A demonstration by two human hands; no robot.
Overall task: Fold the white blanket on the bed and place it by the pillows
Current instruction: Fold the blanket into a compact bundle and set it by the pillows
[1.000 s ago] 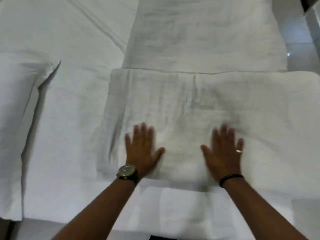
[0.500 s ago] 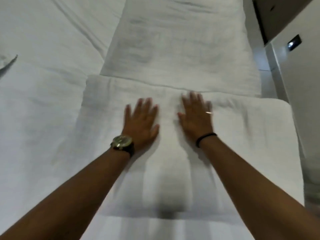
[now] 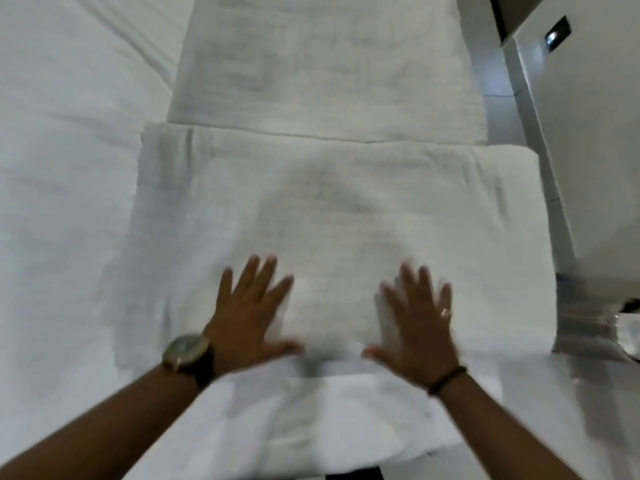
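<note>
White blanket (image 3: pixel 332 209) lay folded on bed (image 3: pixel 69 202), near edge. Left hand (image 3: pixel 247 313) & right hand (image 3: pixel 417 320) flat on it, fingers spread, gripping nothing. Judged soft, bulky, floppy; best lifted w/ palms under both ends.

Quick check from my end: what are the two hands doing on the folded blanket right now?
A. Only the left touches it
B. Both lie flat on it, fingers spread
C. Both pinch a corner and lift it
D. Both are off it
B: the left hand and right hand both lie palm down with fingers spread on the folded blanket, near its front edge.
</note>
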